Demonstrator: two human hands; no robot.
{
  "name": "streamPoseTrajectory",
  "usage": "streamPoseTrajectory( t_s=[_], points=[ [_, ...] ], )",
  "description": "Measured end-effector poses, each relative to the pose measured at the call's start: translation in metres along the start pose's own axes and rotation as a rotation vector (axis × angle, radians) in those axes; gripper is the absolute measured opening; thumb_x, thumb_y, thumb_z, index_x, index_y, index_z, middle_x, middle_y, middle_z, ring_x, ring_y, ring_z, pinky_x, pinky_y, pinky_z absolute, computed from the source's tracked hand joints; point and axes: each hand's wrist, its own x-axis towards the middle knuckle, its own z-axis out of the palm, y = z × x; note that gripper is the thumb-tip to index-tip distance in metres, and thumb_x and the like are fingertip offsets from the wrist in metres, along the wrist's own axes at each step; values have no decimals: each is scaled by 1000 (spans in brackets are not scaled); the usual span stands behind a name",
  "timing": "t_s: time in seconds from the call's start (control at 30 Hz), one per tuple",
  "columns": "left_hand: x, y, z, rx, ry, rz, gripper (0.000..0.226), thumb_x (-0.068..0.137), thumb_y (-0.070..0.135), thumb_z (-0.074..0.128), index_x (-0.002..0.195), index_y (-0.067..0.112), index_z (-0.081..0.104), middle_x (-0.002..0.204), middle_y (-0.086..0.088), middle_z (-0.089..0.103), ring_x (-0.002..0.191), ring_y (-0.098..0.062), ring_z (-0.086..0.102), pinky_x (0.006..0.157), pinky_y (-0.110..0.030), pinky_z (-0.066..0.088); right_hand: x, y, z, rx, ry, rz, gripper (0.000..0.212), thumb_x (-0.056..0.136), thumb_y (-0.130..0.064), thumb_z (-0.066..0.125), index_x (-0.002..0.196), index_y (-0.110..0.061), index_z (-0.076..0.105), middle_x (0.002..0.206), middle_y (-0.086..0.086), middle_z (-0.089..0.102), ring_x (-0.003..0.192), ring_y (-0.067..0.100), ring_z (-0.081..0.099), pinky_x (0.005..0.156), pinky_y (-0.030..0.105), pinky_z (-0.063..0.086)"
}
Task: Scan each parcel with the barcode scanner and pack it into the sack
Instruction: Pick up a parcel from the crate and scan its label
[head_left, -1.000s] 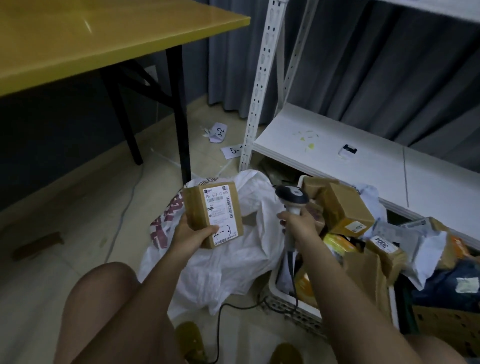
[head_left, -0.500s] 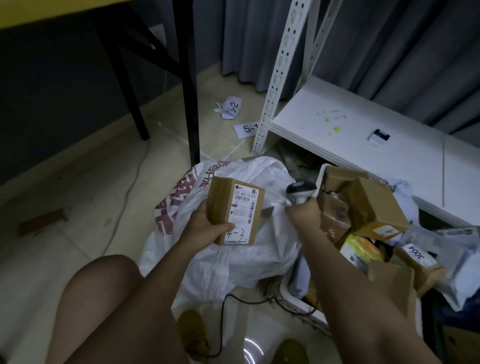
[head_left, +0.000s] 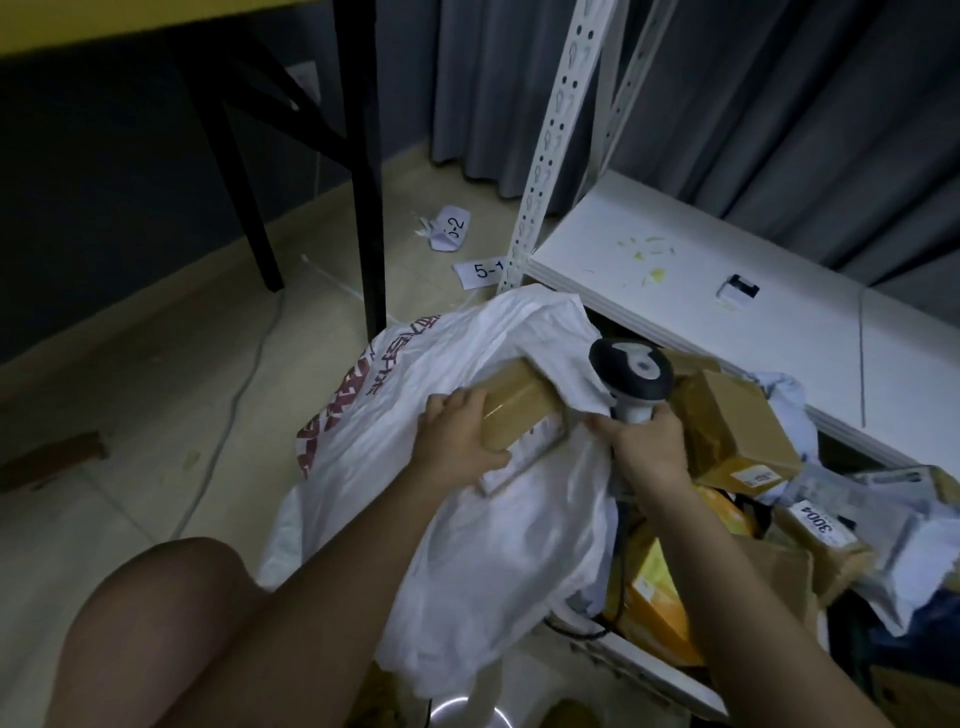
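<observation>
My left hand (head_left: 457, 434) grips a brown cardboard parcel (head_left: 519, 405) with a white label and holds it in the mouth of the white sack (head_left: 467, 545), which lies crumpled on the floor in front of my knees. The sack's upper flap covers the parcel's far end. My right hand (head_left: 644, 449) grips the handle of the black-and-white barcode scanner (head_left: 631, 374) and also pinches the sack's edge beside the parcel. The scanner's head points up and away.
A white crate (head_left: 649, 660) at the right holds several more parcels, among them a brown box (head_left: 737, 421) and one marked 3004 (head_left: 823, 527). Behind it runs a low white shelf (head_left: 675, 270) with a perforated post (head_left: 550, 140). A black table leg (head_left: 363, 156) stands left of the sack.
My left hand has lowered the parcel from in front of the scanner into the sack's opening. My right hand has moved in and taken hold of the sack's edge.
</observation>
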Motion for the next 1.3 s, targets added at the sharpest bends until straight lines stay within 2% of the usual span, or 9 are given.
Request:
streamPoseTrajectory(
  t_s=[0.1, 0.23, 0.37, 0.47, 0.67, 0.8, 1.0, 1.13, 1.3],
  points=[
    [12, 5, 19, -57, 177, -41, 79, 74, 43, 74, 137, 15, 35, 139, -7, 39, 124, -30, 31, 100, -35, 33, -2, -5, 2, 56, 27, 31, 45, 82, -8, 74, 124, -9, 55, 109, 6, 63, 99, 24, 61, 89, 40, 51],
    [24, -4, 30, -158, -197, -35, 102, 81, 54, 68, 154, 19, 6, 161, -8, 0, 147, -30, 4, 118, -38, 9, 2, -13, 7, 97, 23, 57, 41, 81, -11, 76, 115, -14, 52, 94, -3, 60, 82, 14, 58, 80, 33, 47],
    [14, -26, 32, 59, 142, 25, 58, 88, 37, 62, 140, 19, 42, 146, -8, 32, 131, -29, 27, 105, -36, 27, 7, -12, 11, 96, 37, 89, 38, 83, -13, 74, 114, -13, 52, 101, 3, 59, 90, 21, 58, 80, 34, 47],
    [14, -34, 31, 50, 404, -139, 59, 82, 36, 71, 130, 14, 45, 134, -11, 40, 123, -30, 35, 98, -38, 34, 9, -9, 15, 80, 48, 92, 35, 84, -13, 72, 112, -15, 50, 104, 5, 59, 91, 21, 58, 79, 34, 47],
    [35, -46, 41, 202, 315, -380, 80, 73, 49, 76, 133, 13, 38, 142, -15, 33, 130, -33, 31, 103, -44, 29, 10, -7, 15, 71, 74, 97, 35, 84, -12, 73, 114, -12, 53, 91, -1, 60, 76, 13, 57, 64, 25, 46],
    [46, -48, 42, 225, 240, -431, 81, 76, 55, 69, 138, 17, 32, 154, -15, 16, 144, -34, 11, 113, -58, 11, 15, -7, 15, 69, 93, 129, 46, 82, -15, 75, 123, -9, 55, 106, 8, 65, 92, 23, 63, 78, 35, 51],
    [62, -52, 38, 210, 197, -442, 36, 90, 29, 58, 125, 22, 55, 151, -12, 28, 142, -36, 14, 111, -63, 15, 18, -9, 19, 79, 98, 113, 47, 82, -12, 74, 124, -8, 55, 109, 9, 65, 96, 25, 64, 85, 38, 53],
    [63, -55, 27, -273, 331, -433, 26, 96, 13, 44, 120, 5, 53, 124, -20, 54, 117, -37, 50, 95, -40, 40, 21, -7, 20, 85, 89, 121, 46, 83, -11, 73, 123, -10, 52, 100, 3, 62, 94, 23, 62, 87, 39, 52],
    [57, -31, -38, -822, 485, -323, 24, 103, 13, 34, 123, 4, 43, 108, -11, 49, 94, -17, 46, 77, -22, 32, 21, -13, 25, 46, 25, 123, 38, 85, -10, 70, 116, -14, 49, 103, 5, 59, 96, 23, 59, 83, 37, 49]
  ],
)
